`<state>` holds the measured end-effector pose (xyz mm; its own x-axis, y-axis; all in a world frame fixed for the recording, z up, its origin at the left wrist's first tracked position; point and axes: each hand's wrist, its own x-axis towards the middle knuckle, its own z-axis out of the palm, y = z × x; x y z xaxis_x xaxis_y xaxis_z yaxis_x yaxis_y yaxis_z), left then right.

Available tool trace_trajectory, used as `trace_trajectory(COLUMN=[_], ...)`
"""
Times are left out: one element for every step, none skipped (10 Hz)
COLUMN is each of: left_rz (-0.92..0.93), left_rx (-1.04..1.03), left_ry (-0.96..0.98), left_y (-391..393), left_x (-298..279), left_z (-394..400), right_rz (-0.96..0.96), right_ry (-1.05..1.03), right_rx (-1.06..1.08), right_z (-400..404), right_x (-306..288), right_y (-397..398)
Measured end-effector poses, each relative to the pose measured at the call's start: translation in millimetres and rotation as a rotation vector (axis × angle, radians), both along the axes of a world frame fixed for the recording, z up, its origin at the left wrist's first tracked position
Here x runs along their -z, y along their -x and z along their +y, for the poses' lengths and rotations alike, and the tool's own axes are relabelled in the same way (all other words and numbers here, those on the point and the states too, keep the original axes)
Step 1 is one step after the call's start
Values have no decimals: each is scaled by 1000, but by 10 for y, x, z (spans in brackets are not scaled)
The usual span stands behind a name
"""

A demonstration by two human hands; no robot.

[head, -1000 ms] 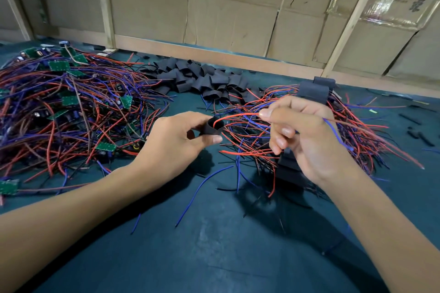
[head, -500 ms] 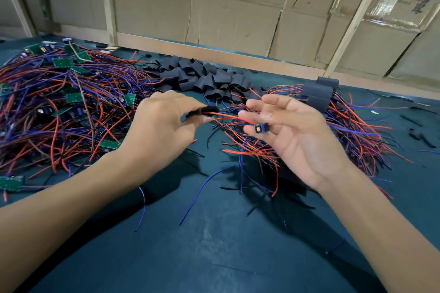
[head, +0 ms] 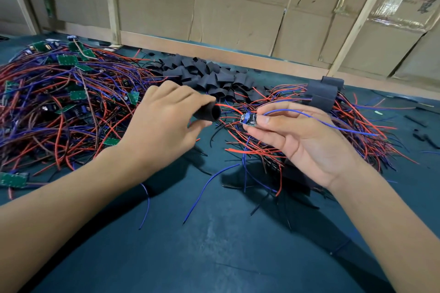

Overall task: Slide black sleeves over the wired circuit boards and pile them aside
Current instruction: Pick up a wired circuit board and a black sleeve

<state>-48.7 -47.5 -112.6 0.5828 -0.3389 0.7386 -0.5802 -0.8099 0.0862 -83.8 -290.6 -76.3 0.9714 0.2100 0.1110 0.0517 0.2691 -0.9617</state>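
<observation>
My left hand [head: 162, 126] pinches a black sleeve [head: 208, 113] between thumb and fingers, its open mouth facing right. A red wire [head: 226, 107] runs out of that mouth toward a small circuit board [head: 248, 119], which my right hand [head: 304, 140] holds by its fingertips a short way right of the sleeve. A blue wire [head: 333, 123] trails from the board over my right palm. Sleeve and board are apart.
A big tangle of bare green boards with red and blue wires [head: 59, 107] lies at left. Loose black sleeves [head: 207, 78] are heaped at the back centre. Sleeved boards with wires [head: 323, 95] pile at right. Cardboard walls [head: 238, 14] close the back.
My left hand has slid the sleeve along the red wire toward the board, and its mouth now shows open. My right hand turned the board out to its fingertips.
</observation>
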Motion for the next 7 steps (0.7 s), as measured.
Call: trace_trajectory(left_rz=[-116,-171,-152,-114,-90,-59,-14], left_rx=[50,111,148,174,190,206,264], left_ry=[-72,-114,-131,-140,-153,-118,-44], left_y=[35,82,123,127,127,144,169], left_x=[8,-11,-26,-33,-27,-26,-29], left_z=[-56,-112,-129,-128,-137,-154,-173], right_rz=[-18,-48,-115,-220,-342,-405,-406], right_ry=[76,108,95,138,226,282,329], right_rx=[0,26,39,71,134,138,152], right_z=[38,93,103,64,43,33,1], right_x=[40,74,101,121,134,147,173], right_y=[9,16,-1,-26,-38,-43,-116])
